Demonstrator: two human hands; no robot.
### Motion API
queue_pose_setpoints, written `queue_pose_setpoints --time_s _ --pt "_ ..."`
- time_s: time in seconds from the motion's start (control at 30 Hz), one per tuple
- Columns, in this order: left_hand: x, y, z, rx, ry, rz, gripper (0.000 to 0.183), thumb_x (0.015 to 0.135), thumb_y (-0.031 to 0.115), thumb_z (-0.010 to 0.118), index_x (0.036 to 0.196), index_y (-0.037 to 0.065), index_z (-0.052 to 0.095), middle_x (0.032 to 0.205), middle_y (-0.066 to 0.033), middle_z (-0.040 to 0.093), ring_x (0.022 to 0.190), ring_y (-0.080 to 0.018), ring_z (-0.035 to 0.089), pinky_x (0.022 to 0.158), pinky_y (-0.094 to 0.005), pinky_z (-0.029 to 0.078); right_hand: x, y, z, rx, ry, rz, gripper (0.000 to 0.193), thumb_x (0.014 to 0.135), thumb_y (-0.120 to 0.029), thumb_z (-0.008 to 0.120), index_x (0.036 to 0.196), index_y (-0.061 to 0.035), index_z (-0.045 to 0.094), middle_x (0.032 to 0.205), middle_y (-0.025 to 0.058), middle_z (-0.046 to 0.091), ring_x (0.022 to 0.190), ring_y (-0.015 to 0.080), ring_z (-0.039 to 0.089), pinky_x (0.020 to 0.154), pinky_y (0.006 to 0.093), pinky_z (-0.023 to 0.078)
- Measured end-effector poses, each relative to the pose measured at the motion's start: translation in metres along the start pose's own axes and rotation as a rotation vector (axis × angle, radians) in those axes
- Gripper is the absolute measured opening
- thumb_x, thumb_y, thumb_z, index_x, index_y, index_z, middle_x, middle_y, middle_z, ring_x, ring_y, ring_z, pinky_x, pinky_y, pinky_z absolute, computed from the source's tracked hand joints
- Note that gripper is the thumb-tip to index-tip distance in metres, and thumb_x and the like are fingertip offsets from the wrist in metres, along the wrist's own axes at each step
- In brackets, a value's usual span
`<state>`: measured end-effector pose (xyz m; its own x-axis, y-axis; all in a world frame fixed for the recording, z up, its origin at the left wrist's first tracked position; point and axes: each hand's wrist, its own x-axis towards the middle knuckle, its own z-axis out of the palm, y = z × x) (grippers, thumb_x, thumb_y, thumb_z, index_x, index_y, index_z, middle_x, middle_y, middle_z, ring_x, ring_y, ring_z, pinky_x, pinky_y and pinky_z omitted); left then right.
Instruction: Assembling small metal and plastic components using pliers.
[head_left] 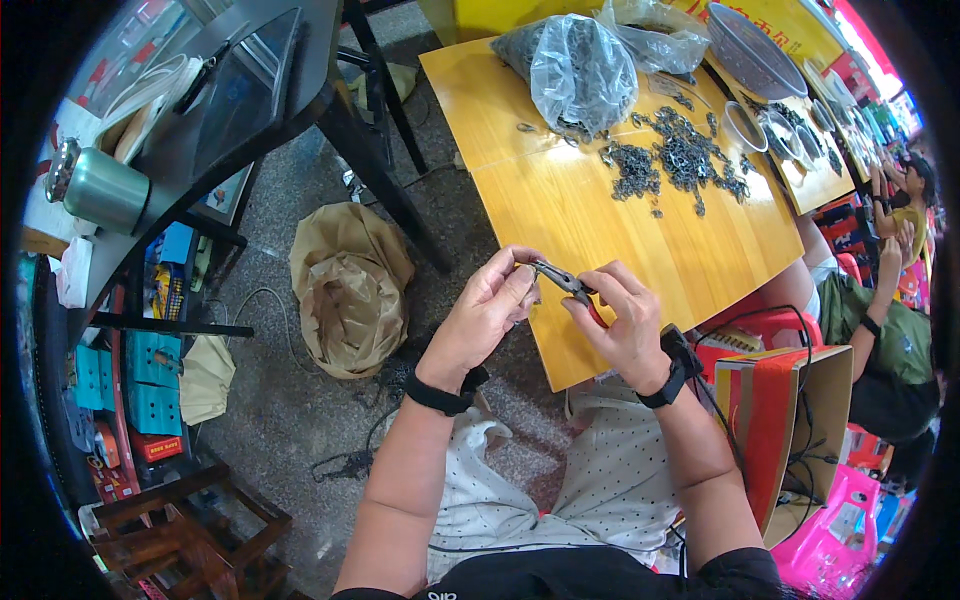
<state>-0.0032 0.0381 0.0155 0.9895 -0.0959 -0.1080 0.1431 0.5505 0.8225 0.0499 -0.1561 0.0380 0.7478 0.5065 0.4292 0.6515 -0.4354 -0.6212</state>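
My right hand (630,322) is closed round a pair of pliers (560,277) with dark metal jaws and a bit of red handle showing. The jaws point left, to the fingertips of my left hand (490,305). That hand is pinched shut at the jaw tips; whatever sits between its fingers is too small to make out. Both hands are over the near left edge of the wooden table (560,225). Farther back on the tabletop lies a loose pile of small dark metal pieces (685,150), which look like clips or links.
Clear plastic bags (585,75) of dark pieces stand at the table's back, near a grey basket (755,50) and a clear cup (743,127). A brown sack (350,290) is on the floor at left. An open cardboard box (790,430) stands right; another person (880,330) sits beyond.
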Motion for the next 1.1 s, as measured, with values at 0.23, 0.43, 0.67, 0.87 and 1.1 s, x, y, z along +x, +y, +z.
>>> queue_pose_setpoints --time_s 0.23,0.43,0.67,0.87,1.1 --pt "0.003 -0.004 -0.003 0.568 0.14 0.099 0.014 0.105 0.018 0.053 0.113 0.007 0.058 0.082 0.0051 0.048 0.072 -0.0036 0.043 0.063 -0.0202 0.036 -0.005 -0.001 0.009 -0.09 0.008 0.039 0.025 0.077 -0.011 0.079 0.095 -0.0006 0.066 0.084 0.0138 0.062 0.076 0.0305 0.064 0.066 0.0392 0.051" --pt "0.003 -0.013 0.004 -0.381 0.067 -0.009 0.009 0.104 0.016 0.052 0.107 0.009 0.059 0.085 0.0045 0.053 0.072 -0.0038 0.046 0.063 -0.0202 0.037 -0.007 -0.011 0.013 0.023 -0.021 0.17 0.025 0.077 -0.011 0.079 0.095 0.0007 0.066 0.084 0.0151 0.062 0.078 0.0324 0.063 0.067 0.039 0.051" --pt "0.004 -0.008 -0.003 0.089 0.086 0.088 0.01 0.104 0.017 0.053 0.106 0.009 0.059 0.086 0.0047 0.054 0.071 -0.0017 0.043 0.061 -0.0186 0.035 0.003 -0.001 -0.005 0.05 -0.11 0.09 0.029 0.077 -0.014 0.079 0.097 0.0017 0.066 0.089 0.0167 0.062 0.083 0.0335 0.064 0.072 0.0401 0.051" --pt "0.004 -0.008 -0.004 0.249 0.06 0.108 0.015 0.105 0.021 0.053 0.106 0.008 0.059 0.083 0.0059 0.053 0.067 -0.0008 0.04 0.058 -0.0173 0.033 0.007 0.001 -0.012 0.051 -0.122 0.045 0.028 0.077 -0.014 0.078 0.097 0.0019 0.066 0.09 0.0169 0.061 0.084 0.0337 0.064 0.073 0.0401 0.051" --pt "0.004 -0.005 0.0 0.361 0.04 0.119 0.017 0.106 0.022 0.051 0.107 0.007 0.059 0.08 0.007 0.048 0.066 -0.0005 0.036 0.057 -0.0178 0.03 0.006 0.0 -0.016 0.013 -0.138 0.038 0.028 0.077 -0.015 0.079 0.097 0.0013 0.067 0.089 0.0155 0.061 0.082 0.0331 0.063 0.073 0.0395 0.051"
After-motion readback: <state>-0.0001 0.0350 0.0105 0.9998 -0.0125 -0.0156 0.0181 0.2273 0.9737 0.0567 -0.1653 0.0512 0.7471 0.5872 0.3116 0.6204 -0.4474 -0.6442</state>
